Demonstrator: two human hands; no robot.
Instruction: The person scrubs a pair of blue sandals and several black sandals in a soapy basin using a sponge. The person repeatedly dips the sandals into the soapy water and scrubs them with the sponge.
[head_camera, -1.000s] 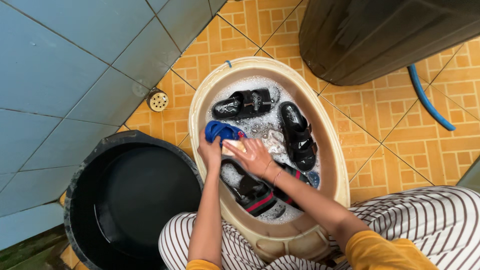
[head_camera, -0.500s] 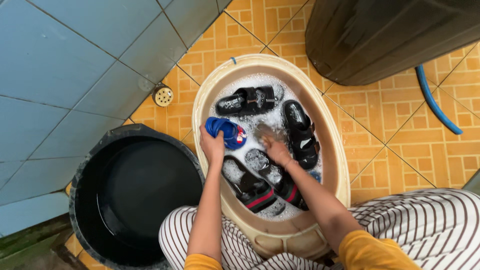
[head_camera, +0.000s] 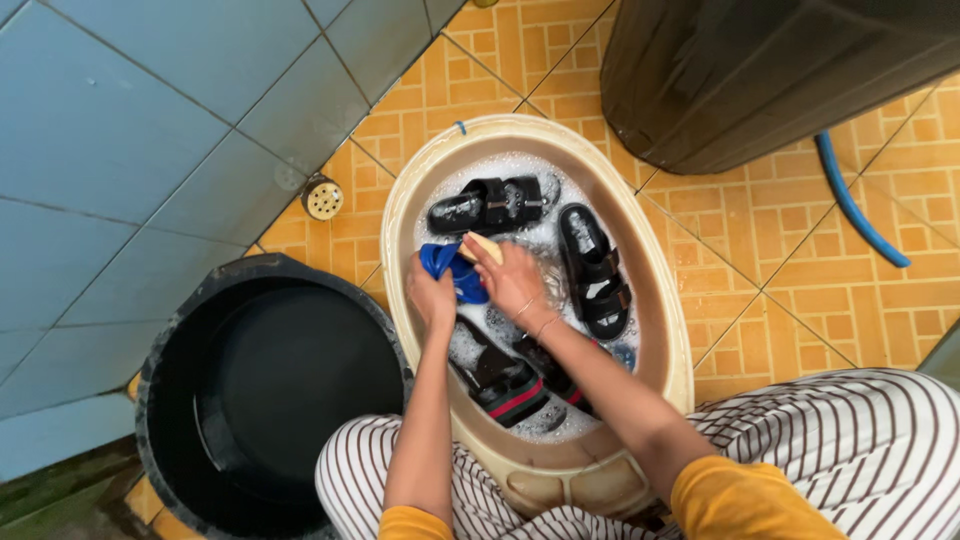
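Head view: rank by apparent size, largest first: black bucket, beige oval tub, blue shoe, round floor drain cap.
1. Black bucket and beige oval tub: look about alike; the bucket is cut by the frame edge, so no ranking between them.
2. Blue shoe, partly hidden by the left hand and right hand.
3. Round floor drain cap.

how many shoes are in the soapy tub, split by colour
Black strapped sandals: 2, one at the top and one at the right.
Black slides with red and green stripe: 2, overlapping near the front.
Small blue rubber shoe, held by the left hand: 1.
Total: 5.
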